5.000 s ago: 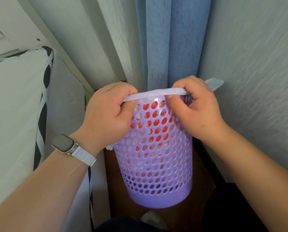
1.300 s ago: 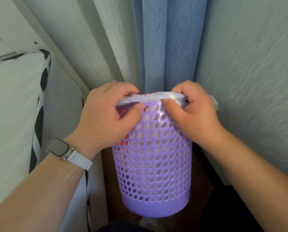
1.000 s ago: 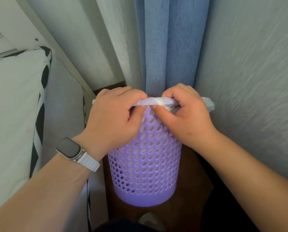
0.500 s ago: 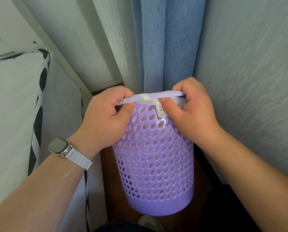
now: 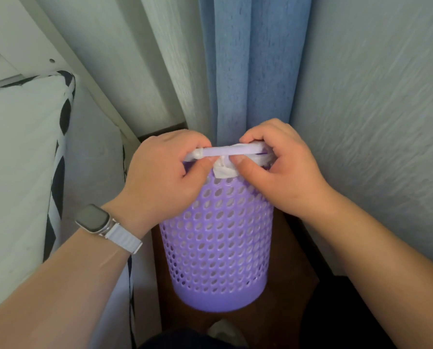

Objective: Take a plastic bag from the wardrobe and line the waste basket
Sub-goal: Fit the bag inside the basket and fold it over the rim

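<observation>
A purple perforated waste basket (image 5: 218, 250) stands on the brown floor in a narrow corner. A thin white plastic bag (image 5: 224, 170) is folded over its rim, and a bunched flap of it hangs down the near side. My left hand (image 5: 165, 182) grips the rim and bag edge at the left, thumb pressing the outside. My right hand (image 5: 281, 172) pinches the bag flap against the rim at the right. The hands hide most of the basket's opening.
A blue curtain (image 5: 253, 66) hangs directly behind the basket, with pale walls on both sides. A white cushion with black zigzag trim (image 5: 21, 172) sits close on the left. A dark floor strip (image 5: 293, 293) surrounds the basket's base.
My hands have shifted closer together along the rim. A bunched white flap of the bag now hangs lower on the near side. The basket sits slightly lower and more upright in view.
</observation>
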A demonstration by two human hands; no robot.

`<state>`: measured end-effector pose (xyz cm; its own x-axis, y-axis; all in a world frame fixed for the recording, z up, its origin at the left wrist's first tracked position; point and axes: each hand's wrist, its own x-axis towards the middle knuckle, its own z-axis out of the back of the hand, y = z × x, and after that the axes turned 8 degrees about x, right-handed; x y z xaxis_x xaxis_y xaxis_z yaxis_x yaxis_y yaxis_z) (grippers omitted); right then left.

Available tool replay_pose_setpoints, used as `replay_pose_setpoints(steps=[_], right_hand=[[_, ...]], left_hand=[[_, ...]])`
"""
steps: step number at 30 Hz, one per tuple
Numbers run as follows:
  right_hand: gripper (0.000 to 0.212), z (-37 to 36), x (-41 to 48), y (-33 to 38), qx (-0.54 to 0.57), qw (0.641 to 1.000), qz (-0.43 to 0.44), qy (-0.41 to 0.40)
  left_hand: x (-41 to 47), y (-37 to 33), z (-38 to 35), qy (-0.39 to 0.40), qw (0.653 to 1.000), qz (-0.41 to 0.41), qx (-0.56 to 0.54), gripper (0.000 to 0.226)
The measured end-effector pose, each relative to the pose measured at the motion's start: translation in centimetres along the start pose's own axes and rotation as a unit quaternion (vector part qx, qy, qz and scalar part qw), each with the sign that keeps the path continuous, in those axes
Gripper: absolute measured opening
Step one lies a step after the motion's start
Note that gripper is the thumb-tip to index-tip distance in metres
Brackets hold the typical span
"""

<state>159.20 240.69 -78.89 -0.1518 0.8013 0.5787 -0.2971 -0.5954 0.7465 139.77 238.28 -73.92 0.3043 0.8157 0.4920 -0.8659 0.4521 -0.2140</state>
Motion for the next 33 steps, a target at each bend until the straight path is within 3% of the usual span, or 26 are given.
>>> replay_pose_setpoints(steps=[3, 10, 15, 22, 27, 33], right_hand=[[0.026, 0.8, 0.2, -0.6, 0.006, 1.0, 0.006, 0.011], [0.022, 0.8, 0.3, -0.4, 0.034, 0.997, -0.057, -0.049], [0.023, 0.4, 0.1, -0.3, -0.015, 0.998, -0.036, -0.052], [0.028, -0.8, -0.5, 0.5, -0.073, 0.997, -0.016, -0.02], [0.025, 0.1, -0.1, 0.4, 0.007, 0.999, -0.004, 0.048], [0.034, 1.7, 0.6, -0.4, 0.025, 0.999, 0.007, 0.04]], left_hand=[[0.0, 0.3, 0.3, -0.02, 0.999, 0.034, -0.012, 0.021], [-0.2, 0.2, 0.0, -0.034, 0.995, 0.075, -0.06, 0.028], [0.2, -0.3, 0.5, -0.006, 0.999, -0.002, -0.034, 0.02], [0.0, -0.7, 0.0, 0.031, 0.994, -0.096, 0.04, 0.03], [-0.2, 0.0, 0.0, 0.012, 0.995, -0.098, 0.009, 0.023], [0.0, -0.1, 0.2, -0.044, 0.995, -0.059, -0.071, 0.019]])
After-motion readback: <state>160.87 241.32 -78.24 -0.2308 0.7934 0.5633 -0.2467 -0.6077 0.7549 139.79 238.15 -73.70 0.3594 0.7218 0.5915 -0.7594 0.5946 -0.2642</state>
